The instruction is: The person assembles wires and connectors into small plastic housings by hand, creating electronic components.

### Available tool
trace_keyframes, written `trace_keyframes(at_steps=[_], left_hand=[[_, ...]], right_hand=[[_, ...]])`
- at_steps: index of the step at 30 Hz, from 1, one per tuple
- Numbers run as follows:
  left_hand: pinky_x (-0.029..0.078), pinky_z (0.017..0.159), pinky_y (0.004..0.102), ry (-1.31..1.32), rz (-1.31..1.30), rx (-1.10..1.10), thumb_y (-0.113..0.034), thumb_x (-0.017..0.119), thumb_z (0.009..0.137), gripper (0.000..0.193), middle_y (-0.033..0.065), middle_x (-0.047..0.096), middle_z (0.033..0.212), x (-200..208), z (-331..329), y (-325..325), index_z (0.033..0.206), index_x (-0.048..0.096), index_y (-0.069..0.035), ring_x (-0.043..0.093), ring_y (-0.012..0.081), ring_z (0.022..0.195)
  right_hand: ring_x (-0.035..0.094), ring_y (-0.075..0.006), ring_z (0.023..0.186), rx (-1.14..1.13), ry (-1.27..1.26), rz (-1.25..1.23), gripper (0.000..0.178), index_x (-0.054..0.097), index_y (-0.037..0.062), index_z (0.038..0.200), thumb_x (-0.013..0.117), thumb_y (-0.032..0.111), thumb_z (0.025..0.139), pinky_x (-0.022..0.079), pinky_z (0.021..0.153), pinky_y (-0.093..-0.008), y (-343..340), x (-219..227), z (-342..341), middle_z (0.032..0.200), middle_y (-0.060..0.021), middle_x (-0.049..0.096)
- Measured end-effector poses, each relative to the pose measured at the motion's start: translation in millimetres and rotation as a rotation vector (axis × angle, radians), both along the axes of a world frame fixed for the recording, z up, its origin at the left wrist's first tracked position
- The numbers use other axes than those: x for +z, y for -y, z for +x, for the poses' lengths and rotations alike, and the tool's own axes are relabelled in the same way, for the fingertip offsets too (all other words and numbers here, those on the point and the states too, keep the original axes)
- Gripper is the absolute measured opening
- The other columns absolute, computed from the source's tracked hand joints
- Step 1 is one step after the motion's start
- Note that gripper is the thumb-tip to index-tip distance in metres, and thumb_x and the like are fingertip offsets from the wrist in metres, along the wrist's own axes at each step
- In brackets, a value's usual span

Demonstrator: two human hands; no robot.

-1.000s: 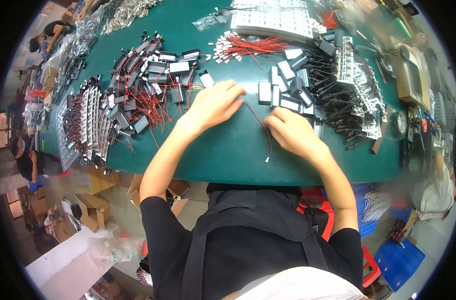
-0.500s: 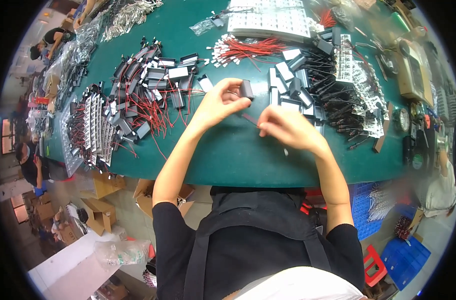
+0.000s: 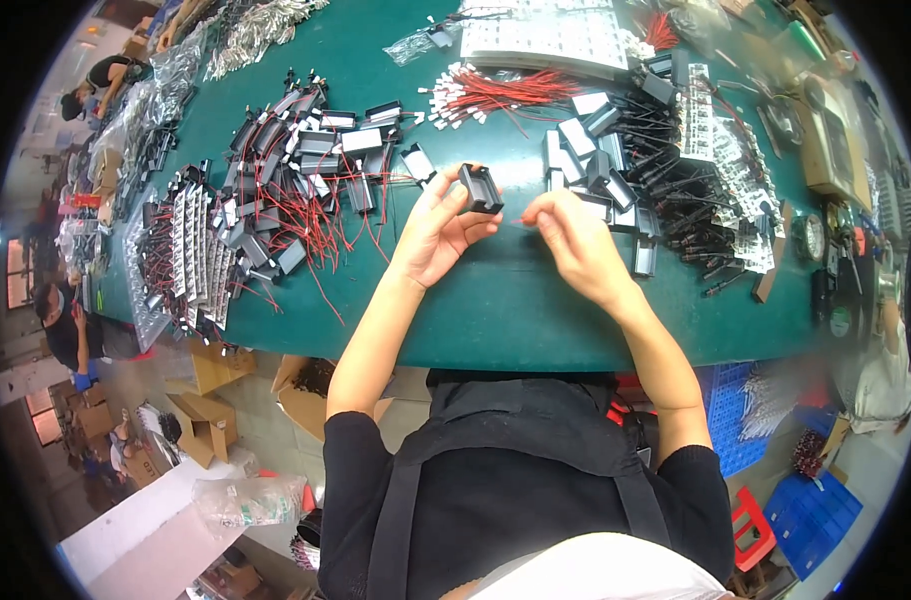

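My left hand point(image 3: 437, 228) grips a small black box-shaped housing point(image 3: 481, 190), its hollow side facing up. A little to its right, my right hand point(image 3: 575, 245) has thumb and fingers pinched together. Something thin and reddish shows at those fingertips, too small to name. The two hands are apart, above the green table point(image 3: 475, 320). Left of them spreads a heap of grey housings with red wires point(image 3: 305, 175). Beyond my right hand lies a group of black and silver housings point(image 3: 597, 160).
Red wires with white connectors point(image 3: 495, 95) lie ahead, before a stack of white sheets point(image 3: 545, 40). Black cables point(image 3: 665, 200) and white strips point(image 3: 730, 190) fill the right. Further strips point(image 3: 190, 250) lie left. An open cardboard box point(image 3: 305, 395) stands below the table edge.
My left hand has turned the housing so its hollow side shows. My right hand has moved slightly up and right, its fingers now pinched near the housing.
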State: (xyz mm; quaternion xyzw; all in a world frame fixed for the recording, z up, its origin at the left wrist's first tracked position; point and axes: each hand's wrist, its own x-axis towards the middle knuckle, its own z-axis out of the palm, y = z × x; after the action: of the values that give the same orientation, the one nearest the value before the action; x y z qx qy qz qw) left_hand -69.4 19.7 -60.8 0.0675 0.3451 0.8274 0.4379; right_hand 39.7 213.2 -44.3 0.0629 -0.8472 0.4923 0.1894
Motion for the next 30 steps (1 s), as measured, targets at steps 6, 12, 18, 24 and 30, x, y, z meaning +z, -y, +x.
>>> trace_keyframes(at_steps=[6,12,18,24,30], left_hand=[[0.059,0.08,0.0357,-0.087,-0.044,0.088,-0.022,0.051,0.099,0.048,0.0166,0.056,0.125,12,-7,8,0.143,0.037,-0.008,0.067,0.0276,0.096],[0.039,0.058,0.0196,-0.602,-0.438,-0.045,-0.033,0.048,0.102,0.046,0.0077,0.059,0.109,9,1,7,0.14,0.044,-0.008,0.05,0.0083,0.067],[0.035,0.057,0.0177,-0.603,-0.4,0.004,-0.029,0.057,0.099,0.027,-0.0007,0.057,0.09,8,12,2,0.117,0.057,-0.009,0.045,0.0045,0.066],[0.036,0.058,0.018,-0.682,-0.463,0.007,-0.032,0.063,0.095,0.029,-0.0026,0.056,0.089,12,12,2,0.112,0.061,-0.008,0.045,0.004,0.067],[0.035,0.058,0.0181,-0.705,-0.461,0.045,-0.031,0.063,0.095,0.029,-0.0039,0.056,0.085,16,13,2,0.112,0.062,-0.008,0.045,0.0035,0.066]], right_hand=[[0.065,-0.0264,0.076,0.049,0.404,0.128,0.014,0.06,0.0077,0.108,0.054,0.012,0.097,0.05,0.065,-0.0379,11,14,8,0.078,-0.011,0.061],[0.058,-0.0197,0.069,-0.025,0.154,-0.027,0.015,0.071,0.0074,0.101,0.06,0.016,0.095,0.046,0.063,-0.0303,-9,20,6,0.076,-0.0071,0.061],[0.049,-0.0115,0.066,-0.027,0.171,-0.115,0.017,0.073,0.0042,0.104,0.065,0.007,0.089,0.039,0.06,-0.0254,-4,23,8,0.075,-0.002,0.057],[0.059,-0.0138,0.067,-0.016,0.018,-0.057,0.022,0.073,0.0096,0.105,0.069,0.004,0.084,0.048,0.061,-0.0272,0,14,6,0.08,-0.0039,0.062],[0.062,-0.018,0.072,-0.078,0.048,0.046,0.015,0.072,0.0073,0.095,0.071,0.003,0.081,0.05,0.063,-0.0295,4,20,9,0.083,-0.005,0.064]])
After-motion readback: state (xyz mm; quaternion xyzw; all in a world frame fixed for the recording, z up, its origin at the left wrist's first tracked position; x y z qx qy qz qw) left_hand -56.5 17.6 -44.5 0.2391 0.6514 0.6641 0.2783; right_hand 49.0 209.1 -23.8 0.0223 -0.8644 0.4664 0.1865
